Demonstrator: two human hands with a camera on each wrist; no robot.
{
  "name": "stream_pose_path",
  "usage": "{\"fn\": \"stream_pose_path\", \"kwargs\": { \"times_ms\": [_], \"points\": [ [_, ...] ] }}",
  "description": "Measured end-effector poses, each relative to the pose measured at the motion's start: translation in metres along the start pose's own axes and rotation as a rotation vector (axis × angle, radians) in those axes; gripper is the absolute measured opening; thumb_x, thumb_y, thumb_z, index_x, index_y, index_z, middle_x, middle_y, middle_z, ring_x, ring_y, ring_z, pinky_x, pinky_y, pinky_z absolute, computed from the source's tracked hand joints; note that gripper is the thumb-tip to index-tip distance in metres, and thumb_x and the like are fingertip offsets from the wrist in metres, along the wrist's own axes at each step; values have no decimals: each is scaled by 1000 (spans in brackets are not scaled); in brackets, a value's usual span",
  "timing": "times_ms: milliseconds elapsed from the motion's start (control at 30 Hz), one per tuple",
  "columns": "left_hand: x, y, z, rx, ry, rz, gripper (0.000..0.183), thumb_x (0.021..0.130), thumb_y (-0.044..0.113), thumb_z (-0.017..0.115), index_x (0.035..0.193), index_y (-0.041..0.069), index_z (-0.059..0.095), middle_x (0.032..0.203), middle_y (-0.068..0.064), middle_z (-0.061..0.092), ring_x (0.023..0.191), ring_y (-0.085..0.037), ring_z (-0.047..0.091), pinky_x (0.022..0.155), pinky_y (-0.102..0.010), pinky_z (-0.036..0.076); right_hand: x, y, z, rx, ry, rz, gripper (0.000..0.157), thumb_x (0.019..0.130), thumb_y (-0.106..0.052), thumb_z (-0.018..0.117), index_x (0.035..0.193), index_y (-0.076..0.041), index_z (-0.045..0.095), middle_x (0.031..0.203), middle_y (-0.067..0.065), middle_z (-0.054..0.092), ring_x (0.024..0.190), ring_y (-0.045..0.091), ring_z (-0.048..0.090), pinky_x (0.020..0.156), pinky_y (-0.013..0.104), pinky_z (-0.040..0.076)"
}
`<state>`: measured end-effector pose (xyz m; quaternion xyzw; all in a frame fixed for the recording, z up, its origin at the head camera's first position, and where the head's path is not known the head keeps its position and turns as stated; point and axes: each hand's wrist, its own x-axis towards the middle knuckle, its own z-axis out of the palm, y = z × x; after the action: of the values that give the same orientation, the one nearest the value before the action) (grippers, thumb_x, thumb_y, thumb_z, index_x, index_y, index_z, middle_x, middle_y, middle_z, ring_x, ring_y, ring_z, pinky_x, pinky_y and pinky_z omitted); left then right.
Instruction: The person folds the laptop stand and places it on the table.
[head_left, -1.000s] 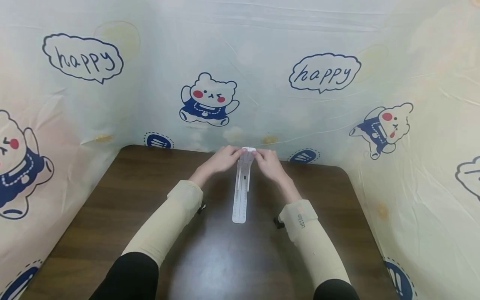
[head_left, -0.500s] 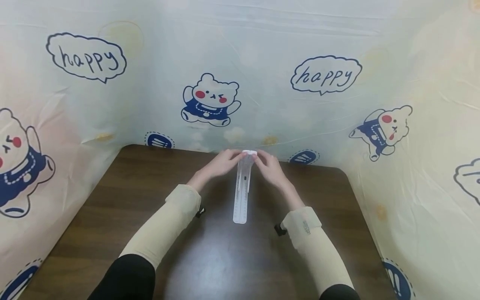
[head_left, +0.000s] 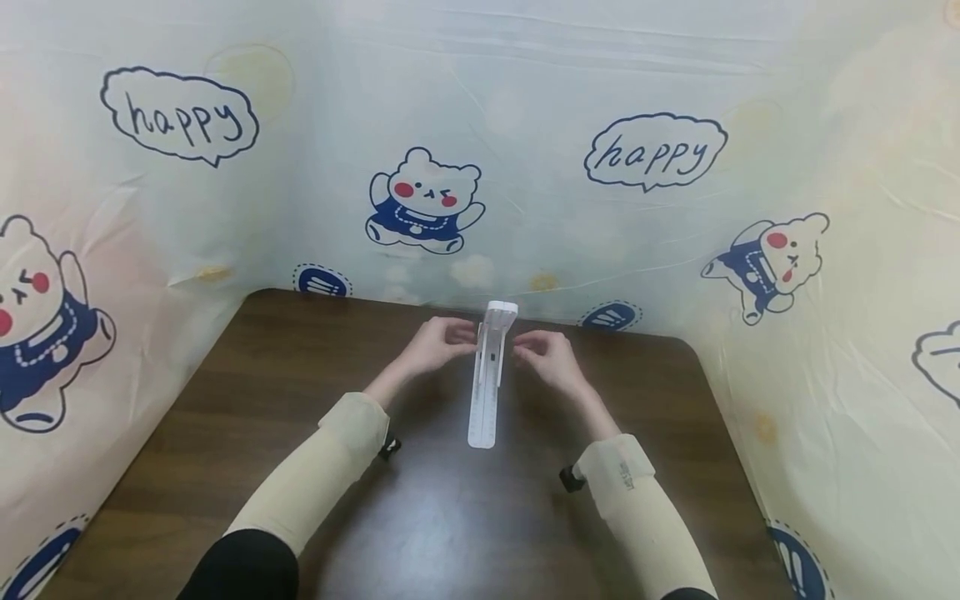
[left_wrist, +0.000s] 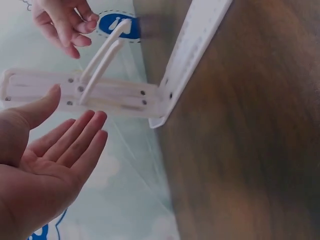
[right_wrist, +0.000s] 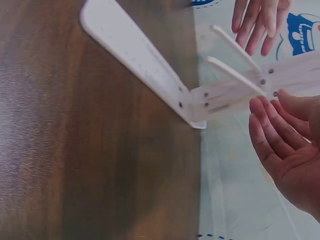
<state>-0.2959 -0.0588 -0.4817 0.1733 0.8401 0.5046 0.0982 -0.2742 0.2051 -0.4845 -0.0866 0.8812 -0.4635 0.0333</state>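
Note:
A white folding plastic stand (head_left: 482, 408) stands at the middle of the far part of the table. Its long flat base with ruler-like marks lies on the tabletop, while a hinged panel (left_wrist: 120, 92) rises from the far end. Two slim white arms (right_wrist: 235, 76) jut from that panel. On the stand's left side is my left hand (head_left: 433, 343), fingers loosely extended and holding nothing. Across from it, my right hand (head_left: 553, 358) hovers just off the right side with relaxed fingers. Both wrist views show the palms turned toward the panel.
The brown wooden table (head_left: 210, 433) ends close behind the stand. A pale printed cloth (head_left: 525, 100) with bears and "happy" bubbles hangs along the back and both sides.
Both hands have let go of the panel's top, moved apart and come down toward me. The stand's panel now stays up by itself, its top tilted slightly right.

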Motion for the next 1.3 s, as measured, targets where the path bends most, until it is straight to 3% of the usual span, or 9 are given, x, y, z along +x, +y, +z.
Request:
{"fn": "stream_pose_path", "kwargs": {
  "times_ms": [233, 433, 800, 1133, 1300],
  "points": [
    [-2, -9, 8, -95, -71, -89, 45, 103, 15, 78, 143, -3, 68, 136, -24, 77, 126, -41, 76, 112, -56, 61, 1, 14, 12, 30, -83, 85, 29, 105, -20, 77, 127, -2, 78, 109, 18, 83, 90, 26, 80, 86, 41, 68],
    [1, -17, 15, -112, -90, -115, 41, 103, 15, 79, 139, -4, 71, 131, -25, 78, 121, -41, 78, 111, -57, 61, 3, 18, 21, 50, -124, 94, 33, 105, -22, 77, 130, 0, 77, 113, 18, 83, 94, 33, 81, 89, 43, 69],
    [13, -23, 27, -44, -54, -115, 30, 99, 11, 83, 125, -3, 77, 120, -22, 82, 110, -39, 82, 99, -53, 67, 14, 21, 31, -16, -122, 79, 21, 103, -16, 79, 117, 0, 81, 103, 17, 81, 84, 23, 76, 76, 31, 64],
    [21, -24, 32, 47, 6, -81, 20, 95, 8, 86, 112, -2, 80, 103, -18, 85, 96, -39, 83, 79, -35, 67, 23, 21, 34, 58, -133, 120, 18, 102, -5, 76, 112, 9, 79, 101, 25, 83, 91, 37, 84, 86, 44, 71],
    [25, -28, 34, 55, 27, -87, 16, 95, 8, 86, 107, -1, 81, 104, -18, 85, 96, -37, 83, 79, -34, 68, 29, 23, 39, 59, -99, 170, 16, 101, -6, 78, 110, 8, 81, 99, 23, 84, 93, 37, 85, 89, 45, 70]
  ]
}}
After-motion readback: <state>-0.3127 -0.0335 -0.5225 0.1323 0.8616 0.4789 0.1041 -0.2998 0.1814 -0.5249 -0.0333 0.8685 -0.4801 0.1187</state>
